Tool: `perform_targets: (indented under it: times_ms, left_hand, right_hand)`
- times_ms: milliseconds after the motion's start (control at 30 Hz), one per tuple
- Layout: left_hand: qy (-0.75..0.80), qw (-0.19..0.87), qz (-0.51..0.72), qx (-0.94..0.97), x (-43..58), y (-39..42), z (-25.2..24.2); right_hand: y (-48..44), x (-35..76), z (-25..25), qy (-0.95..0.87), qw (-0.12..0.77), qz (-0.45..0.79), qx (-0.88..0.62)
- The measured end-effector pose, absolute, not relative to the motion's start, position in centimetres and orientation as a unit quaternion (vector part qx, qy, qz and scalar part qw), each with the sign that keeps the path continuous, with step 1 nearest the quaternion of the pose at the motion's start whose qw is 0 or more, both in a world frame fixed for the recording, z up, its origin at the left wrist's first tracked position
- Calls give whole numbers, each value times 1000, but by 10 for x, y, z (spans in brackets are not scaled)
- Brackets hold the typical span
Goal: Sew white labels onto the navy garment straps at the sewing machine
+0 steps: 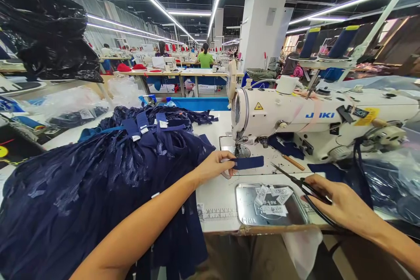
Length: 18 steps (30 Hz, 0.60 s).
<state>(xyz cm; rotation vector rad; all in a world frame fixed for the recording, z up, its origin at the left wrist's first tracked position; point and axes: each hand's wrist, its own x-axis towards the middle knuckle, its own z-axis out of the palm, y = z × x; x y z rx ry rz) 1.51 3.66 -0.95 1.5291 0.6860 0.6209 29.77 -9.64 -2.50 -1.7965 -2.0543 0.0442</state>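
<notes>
My left hand (220, 164) pinches one end of a short navy fabric strip (250, 162), which lies just in front of the sewing machine's needle area. In my right hand (331, 199) is a pair of black scissors (297, 181), blades pointing toward the strip but apart from it. The white sewing machine (262, 107) stands behind both hands. Below the strip, a shiny metal tray (241, 216) holds several white printed labels (277, 210). Left of my left hand spreads a large heap of navy lace-trimmed garments (98, 179).
A wooden-handled tool (293, 162) lies on the machine bed beside navy scraps (287, 146). Plastic-wrapped navy goods (390, 183) sit at the right. Thread cones (343, 43) stand above the machine. A black plastic bag (49, 26) hangs at upper left. Other people work at tables farther back.
</notes>
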Motion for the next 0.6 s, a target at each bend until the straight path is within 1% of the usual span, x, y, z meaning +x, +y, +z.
perform_targets:
  times_ms: [100,200,267,333,500,600]
  left_hand:
    - [311,593,294,682,14,35,-8]
    - [330,563,299,696,14,33,-5]
    - [333,561,300,696,14,32,-4]
    - [330,562,307,693,15,32,-4]
    - [327,541,332,700,14,35,-7]
    - [328,548,341,690,13,36,-8]
  right_hand:
    - [-98,281,-14,-790,139,-2,-597]
    - [-92,264,-6,-809,105,-63,-575]
    - [-84,255,-2,-814,84,-83,-568]
    - [-76,248,1,-817,69,-91,-565]
    - [-63,237,5,-827,66,-134,-543]
    - [-65,238,-1,-829,30,-152,-538]
